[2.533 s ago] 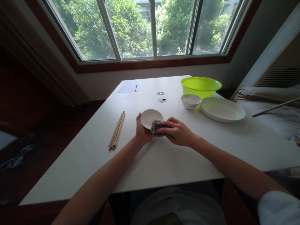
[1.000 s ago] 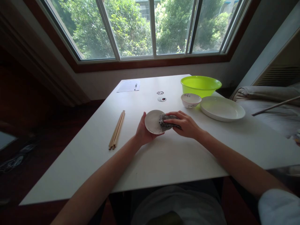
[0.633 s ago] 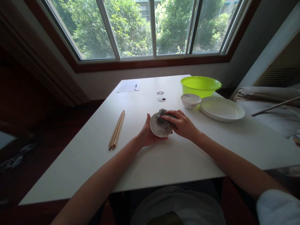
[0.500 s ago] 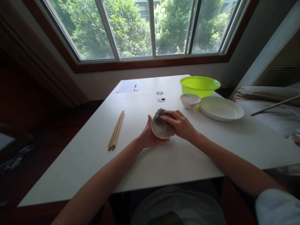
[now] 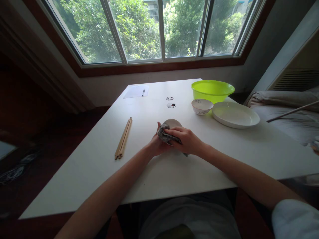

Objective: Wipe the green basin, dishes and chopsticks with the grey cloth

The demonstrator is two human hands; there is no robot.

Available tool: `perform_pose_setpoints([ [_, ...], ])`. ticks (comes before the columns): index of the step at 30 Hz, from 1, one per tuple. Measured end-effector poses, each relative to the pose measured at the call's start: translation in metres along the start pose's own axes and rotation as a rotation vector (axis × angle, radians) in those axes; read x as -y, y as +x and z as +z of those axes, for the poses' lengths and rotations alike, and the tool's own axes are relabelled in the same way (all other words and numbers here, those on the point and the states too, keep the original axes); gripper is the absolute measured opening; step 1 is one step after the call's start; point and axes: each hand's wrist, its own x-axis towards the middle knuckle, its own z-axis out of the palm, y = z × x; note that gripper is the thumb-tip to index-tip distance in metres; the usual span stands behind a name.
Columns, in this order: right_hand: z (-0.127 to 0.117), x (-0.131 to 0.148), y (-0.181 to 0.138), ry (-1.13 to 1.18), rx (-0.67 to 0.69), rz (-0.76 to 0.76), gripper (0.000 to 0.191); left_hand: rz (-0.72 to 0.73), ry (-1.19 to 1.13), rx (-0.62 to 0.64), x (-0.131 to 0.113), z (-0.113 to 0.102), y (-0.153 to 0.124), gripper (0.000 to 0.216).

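A small white dish (image 5: pixel 173 123) is tilted up over the near middle of the table, with my left hand (image 5: pixel 156 145) gripping it from the left and below. My right hand (image 5: pixel 185 138) presses a crumpled grey cloth (image 5: pixel 164 134) against the near-left part of the dish. A corner of the cloth hangs down below my right palm. Cloth and fingers cover much of the dish's near side, and most of my left fingers are hidden.
Several wooden chopsticks (image 5: pixel 124 138) lie left of my hands on the white table (image 5: pixel 99 186). At the right are a patterned bowl (image 5: pixel 202 107), a large white plate (image 5: pixel 236 116) and a green basin (image 5: pixel 211 93). Two round stickers (image 5: pixel 171 105), paper (image 5: pixel 133 92) and a pen (image 5: pixel 143 92) lie farther back.
My right hand has moved the cloth from the dish's far edge down and left to its near side. The far part of the dish now shows. My left hand has kept its place.
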Motion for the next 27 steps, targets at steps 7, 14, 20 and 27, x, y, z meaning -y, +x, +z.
perform_pose_setpoints([
  [7, -0.003, -0.006, 0.002, -0.144, -0.03, 0.035, 0.039, -0.002, 0.026, 0.045, 0.0, 0.001, 0.003, 0.062],
  [14, -0.004, -0.008, 0.002, 0.046, 0.073, -0.022, 0.038, 0.036, 0.038, -0.039, -0.004, 0.001, 0.002, 0.063],
  [20, -0.01, -0.007, 0.001, -0.07, 0.207, 0.057, 0.034, 0.094, 0.057, -0.148, -0.005, 0.008, 0.004, 0.067],
  [27, -0.006, -0.007, 0.001, 0.016, 0.129, 0.02, 0.039, 0.116, 0.02, -0.178, -0.003, 0.011, 0.004, 0.064],
])
